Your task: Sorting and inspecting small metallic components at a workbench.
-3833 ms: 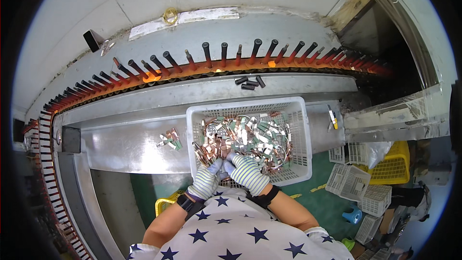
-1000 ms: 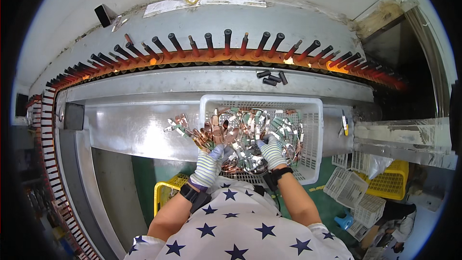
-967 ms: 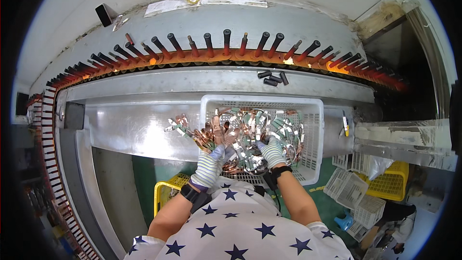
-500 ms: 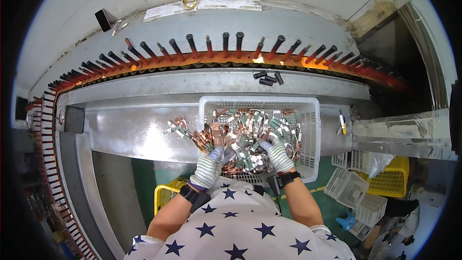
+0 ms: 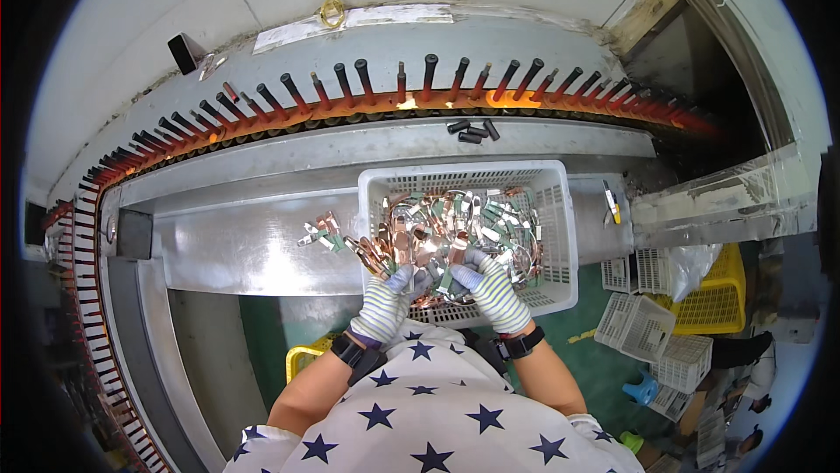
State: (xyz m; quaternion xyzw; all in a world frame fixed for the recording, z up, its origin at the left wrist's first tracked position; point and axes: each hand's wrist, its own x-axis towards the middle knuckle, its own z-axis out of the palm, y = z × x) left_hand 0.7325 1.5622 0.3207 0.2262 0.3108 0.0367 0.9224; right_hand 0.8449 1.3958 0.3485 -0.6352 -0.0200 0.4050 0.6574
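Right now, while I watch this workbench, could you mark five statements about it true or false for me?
1. The left grip is bare. False: it wears a striped glove.
2. The right grip holds a copper piece. True.
3. The white basket is empty. False: it holds many copper, green and white parts.
4. Four black cylinders lie beyond the white basket. True.
5. The yellow-handled tool lies left of the white basket. False: it lies right of it.

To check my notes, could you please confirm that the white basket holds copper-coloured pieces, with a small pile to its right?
Not quite: the head view shows the small pile to the left, not right, of the white basket, which does hold copper-coloured pieces.
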